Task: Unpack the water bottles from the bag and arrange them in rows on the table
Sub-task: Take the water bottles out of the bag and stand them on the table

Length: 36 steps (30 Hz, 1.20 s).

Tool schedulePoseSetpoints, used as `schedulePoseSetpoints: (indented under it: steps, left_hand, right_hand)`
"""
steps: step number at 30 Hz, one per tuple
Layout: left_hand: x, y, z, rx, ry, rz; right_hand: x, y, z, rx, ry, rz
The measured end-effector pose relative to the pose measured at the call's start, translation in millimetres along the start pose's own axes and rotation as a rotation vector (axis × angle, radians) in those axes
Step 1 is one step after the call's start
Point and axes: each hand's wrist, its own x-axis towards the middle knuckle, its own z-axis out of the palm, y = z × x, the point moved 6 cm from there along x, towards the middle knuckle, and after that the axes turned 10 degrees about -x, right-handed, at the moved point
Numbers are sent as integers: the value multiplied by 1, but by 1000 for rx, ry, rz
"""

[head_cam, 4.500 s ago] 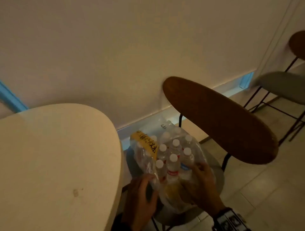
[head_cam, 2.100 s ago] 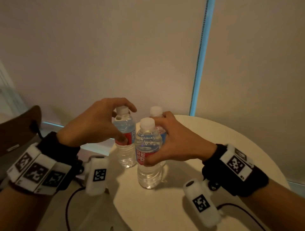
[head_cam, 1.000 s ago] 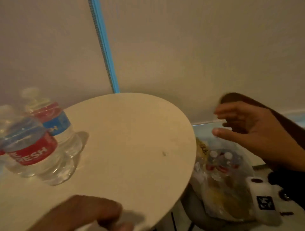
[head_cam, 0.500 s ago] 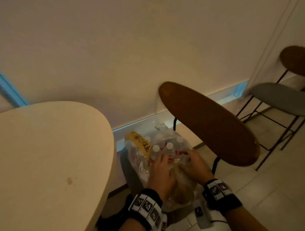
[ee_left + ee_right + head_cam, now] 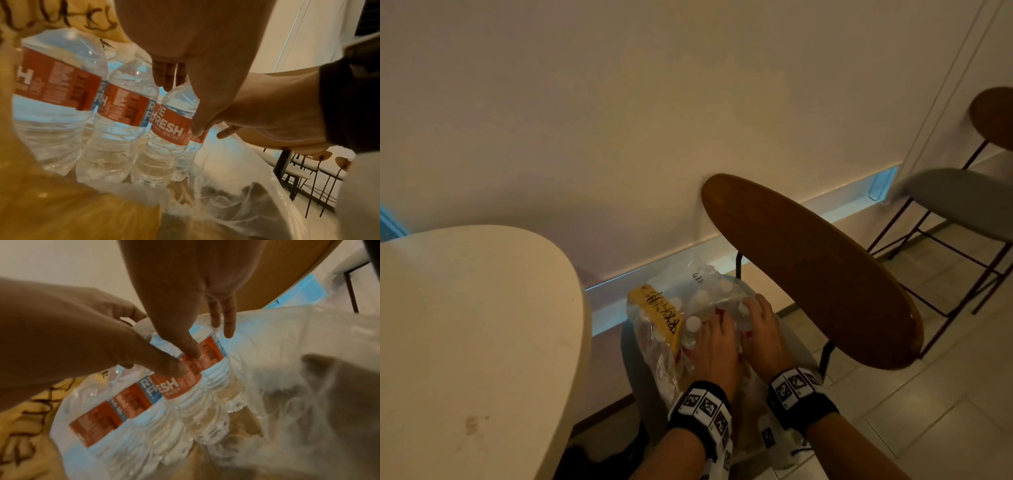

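Observation:
A clear plastic bag (image 5: pixel 654 342) with a yellow strip holds several red-labelled water bottles and sits on a grey chair seat (image 5: pixel 796 346) beside the table (image 5: pixel 465 325). Both hands are inside it. My left hand (image 5: pixel 714 325) (image 5: pixel 182 105) grips one upright bottle (image 5: pixel 164 146) (image 5: pixel 180 395), thumb on its label and fingers curled over its shoulder. My right hand (image 5: pixel 751 308) (image 5: pixel 205 339) pinches the bottle to its right (image 5: pixel 213 360), thumb on the label and fingers behind the neck. White caps (image 5: pixel 692 322) show above the hands.
The chair's brown wooden backrest (image 5: pixel 808 274) overhangs the bag on the right. The round table's edge (image 5: pixel 582 342) is close on the left. A second chair (image 5: pixel 962 205) stands farther right on the tiled floor. The wall runs just behind the bag.
My view has swung from the table, where three bottles stand, down to the bag. Both hands have gone into the bag and taken hold of two neighbouring bottles.

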Motion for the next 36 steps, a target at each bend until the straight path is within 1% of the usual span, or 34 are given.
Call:
schedulePoseSetpoints:
  steps: [2,4,6,7,8,9,12,15,18,22,25,29,32,34,36]
  left_hand:
    - [-4,2,-2,35,35,25]
    - [-6,0,4,3,87,86]
    - [-10,2,10,-28,46,123]
    - [-10,2,12,-51,42,141]
    - [-10,1,12,-78,35,142]
    - [-11,1,10,-92,36,153]
    - [-18,4,5,-184,-14,158]
    - [-32,3,-4,-243,-9,136]
    - [-51,12,-31,-332,83,144]
    - [-82,30,-93,-519,220,140]
    - [-109,51,-149,-598,348,190]
    - [-146,78,-221,-664,489,232]
    - [-177,87,-274,-568,664,288]
    - [-197,84,-304,-546,736,275]
    - [-217,77,-331,-505,788,251]
  right_hand:
    - [-3,5,7,4,9,-41]
    - [-8,8,13,-11,19,-76]
    - [-10,17,18,-20,80,-74]
    - [-9,22,20,-1,98,-37]
    - [-10,26,20,43,77,12]
    - [-10,30,22,23,64,29]
    - [-13,36,25,40,13,0]
    - [-20,29,9,119,36,-58]
    - [-35,12,-28,147,102,-109]
    - [-57,-30,-99,173,208,-240]
    - [-72,-70,-162,186,275,-371]
    - [-96,-137,-237,202,306,-511]
    - [-112,-190,-274,249,303,-627]
    - [-118,-223,-285,297,285,-692]
    - [-122,-254,-286,337,258,-759]
